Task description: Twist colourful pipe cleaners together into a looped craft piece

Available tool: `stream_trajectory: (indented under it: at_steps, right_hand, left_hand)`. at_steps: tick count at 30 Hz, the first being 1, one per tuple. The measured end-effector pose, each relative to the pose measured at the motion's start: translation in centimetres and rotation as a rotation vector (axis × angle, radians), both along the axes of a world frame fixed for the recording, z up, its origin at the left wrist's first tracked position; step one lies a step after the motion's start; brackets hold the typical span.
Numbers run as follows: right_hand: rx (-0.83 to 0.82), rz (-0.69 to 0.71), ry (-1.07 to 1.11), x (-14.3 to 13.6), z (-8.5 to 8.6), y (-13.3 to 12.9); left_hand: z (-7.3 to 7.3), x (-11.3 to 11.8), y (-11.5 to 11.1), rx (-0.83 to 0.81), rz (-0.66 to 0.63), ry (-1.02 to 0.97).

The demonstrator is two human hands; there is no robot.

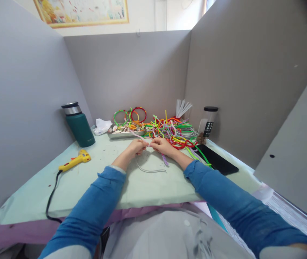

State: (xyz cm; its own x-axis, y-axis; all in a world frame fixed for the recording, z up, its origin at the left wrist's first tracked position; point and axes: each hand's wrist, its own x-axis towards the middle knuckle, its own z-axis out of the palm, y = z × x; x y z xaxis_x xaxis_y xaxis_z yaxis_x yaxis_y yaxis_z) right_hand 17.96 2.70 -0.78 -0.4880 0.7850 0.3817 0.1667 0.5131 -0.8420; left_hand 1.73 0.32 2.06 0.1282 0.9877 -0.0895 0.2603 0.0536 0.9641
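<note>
At 12 o'clock on the surface (pixel 142 189), left hand (pixel 137 146) and right hand (pixel 163 146) meet, fingertips nearly touching. Left grip pinched on a pale pink stem (pixel 137 135); right grip closed too, seemingly on the same stem, though fingers hide most of it.

Clock from the hands now: purple stem (pixel 165 160) at 5, just below right hand; thin grey strand (pixel 150 170) at 6, far end loose. Can't tell if either joins the pink one.

Done: green ring (pixel 113 118) and red ring (pixel 145 115) at 11, apparently formed, near a metal tray (pixel 126 135) of small bits.

Left: piece in hand reads as part-worked, no closed shape visible. Plenty of loose stock in the coloured pile (pixel 175 131) at 2. Yellow glue gun (pixel 73 162) lies at 9, no hand on it. Can't tell whether glue's been applied.
</note>
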Motion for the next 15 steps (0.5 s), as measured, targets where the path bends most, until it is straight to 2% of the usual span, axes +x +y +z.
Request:
stream_trajectory:
  at_steps: [6,12,15]
  right_hand:
    - [0.008,-0.026,-0.004,-0.03,-0.2,0.36]
    - [-0.015,-0.033,0.011,-0.03,-0.4,0.59]
    - [-0.025,-0.035,0.028,-0.05,-0.41,0.59]
  left_hand:
    - [-0.55,0.34,0.34,0.089,0.081,0.1]
    - [-0.78,0.34,0.53,0.332,0.158,0.37]
    - [-0.84,0.19,0.64,0.437,0.158,0.426]
